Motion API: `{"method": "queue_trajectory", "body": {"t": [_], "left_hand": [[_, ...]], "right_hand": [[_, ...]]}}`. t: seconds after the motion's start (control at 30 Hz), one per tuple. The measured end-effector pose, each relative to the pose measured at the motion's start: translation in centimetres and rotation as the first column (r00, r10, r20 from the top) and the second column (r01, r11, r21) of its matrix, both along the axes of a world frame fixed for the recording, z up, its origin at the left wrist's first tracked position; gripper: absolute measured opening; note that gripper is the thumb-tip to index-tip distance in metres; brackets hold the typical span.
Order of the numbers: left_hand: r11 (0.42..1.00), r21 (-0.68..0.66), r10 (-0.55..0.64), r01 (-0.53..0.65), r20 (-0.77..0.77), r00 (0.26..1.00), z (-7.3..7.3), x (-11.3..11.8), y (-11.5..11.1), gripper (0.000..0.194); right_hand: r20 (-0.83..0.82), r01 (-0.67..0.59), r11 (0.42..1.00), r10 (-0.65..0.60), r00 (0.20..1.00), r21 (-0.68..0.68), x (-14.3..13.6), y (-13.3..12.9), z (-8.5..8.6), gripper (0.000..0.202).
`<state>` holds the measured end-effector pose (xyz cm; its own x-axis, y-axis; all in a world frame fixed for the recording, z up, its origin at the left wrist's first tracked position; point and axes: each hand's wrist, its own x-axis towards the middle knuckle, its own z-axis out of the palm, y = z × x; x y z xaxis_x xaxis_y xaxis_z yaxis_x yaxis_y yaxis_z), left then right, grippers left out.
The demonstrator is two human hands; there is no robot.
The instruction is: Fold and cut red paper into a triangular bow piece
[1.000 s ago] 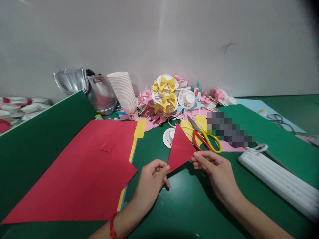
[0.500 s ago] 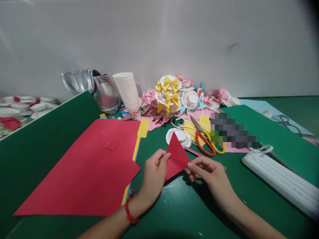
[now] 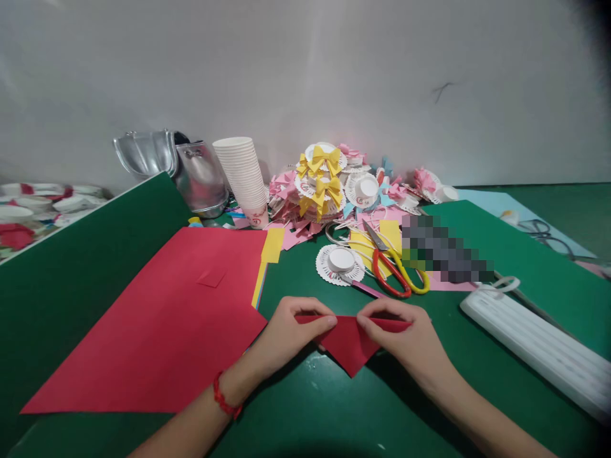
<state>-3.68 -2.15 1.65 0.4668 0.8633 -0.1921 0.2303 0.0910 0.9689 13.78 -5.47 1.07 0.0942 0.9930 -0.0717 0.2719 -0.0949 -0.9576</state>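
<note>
A small red paper point(image 3: 352, 350), folded into a triangle, hangs point down between my hands, its long edge along the top. My left hand point(image 3: 298, 331) pinches that top edge left of the middle, thumb in front. On the right of the same edge, my right hand point(image 3: 401, 327) pinches it between thumb and fingers. Just beyond my hands lie a white lace paper piece with a cup base point(image 3: 342, 259) and a purple-handled tool point(image 3: 366, 289). Scissors with red and yellow handles point(image 3: 392, 273) rest behind my right hand.
Large red paper sheets point(image 3: 157, 331) lie on the green table at left, beside an upright green board point(image 3: 95, 235). Stacked paper cups point(image 3: 241, 178), a silver container point(image 3: 203, 178) and piled bow decorations point(image 3: 322, 184) stand behind. A white power strip point(image 3: 534, 350) lies right.
The red paper has turned from point up to point down and come lower, nearer me. My right hand has shifted its grip, and both hands now pinch the top edge.
</note>
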Motion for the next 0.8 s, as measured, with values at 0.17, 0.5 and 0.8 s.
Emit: {"method": "queue_trajectory", "body": {"t": [0.17,0.5,0.8], "left_hand": [[0.996,0.085,0.018,-0.01,-0.104,0.994,0.1,-0.2,0.1,0.014],[0.888,0.403,-0.118,0.222,-0.267,0.956,0.4,0.1,-0.8,0.016],[0.751,0.51,-0.127,0.42,-0.512,0.849,1.6,0.1,-1.0,0.012]], "right_hand": [[0.062,-0.102,0.995,0.103,0.993,-0.011,0.7,0.2,0.2,0.01],[0.293,-0.292,0.955,0.264,0.919,0.055,-0.1,-0.4,0.2,0.011],[0.327,-0.322,0.941,0.273,0.905,0.104,-0.7,-0.8,-0.1,0.014]]}}
